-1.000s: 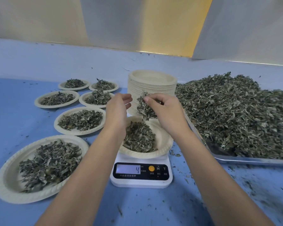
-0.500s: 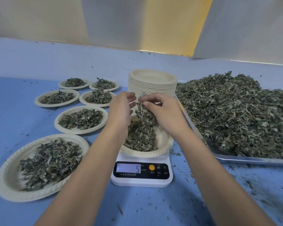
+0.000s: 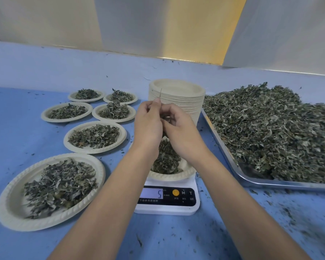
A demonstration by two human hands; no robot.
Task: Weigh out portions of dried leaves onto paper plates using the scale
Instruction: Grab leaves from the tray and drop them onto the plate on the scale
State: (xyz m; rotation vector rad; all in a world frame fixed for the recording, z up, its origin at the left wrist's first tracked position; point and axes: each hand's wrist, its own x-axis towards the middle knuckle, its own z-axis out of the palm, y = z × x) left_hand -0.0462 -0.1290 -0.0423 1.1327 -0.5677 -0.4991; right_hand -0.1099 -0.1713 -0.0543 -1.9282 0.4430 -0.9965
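On the scale (image 3: 167, 210), "5" is shown on the display (image 3: 151, 193); "M" and "T" are printed at its 3 o'clock. Smaller print cannot be read.

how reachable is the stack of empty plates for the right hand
Probably yes: the stack of empty plates stands just behind the right hand with nothing between, though its fingers seem to pinch leaves.

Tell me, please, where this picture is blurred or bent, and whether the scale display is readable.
Head view: motion blur smears the dried leaves and metal tray near the right edge; the wide lens curves the blue table's far edge; the scale display reads 5 sharply; no glare.
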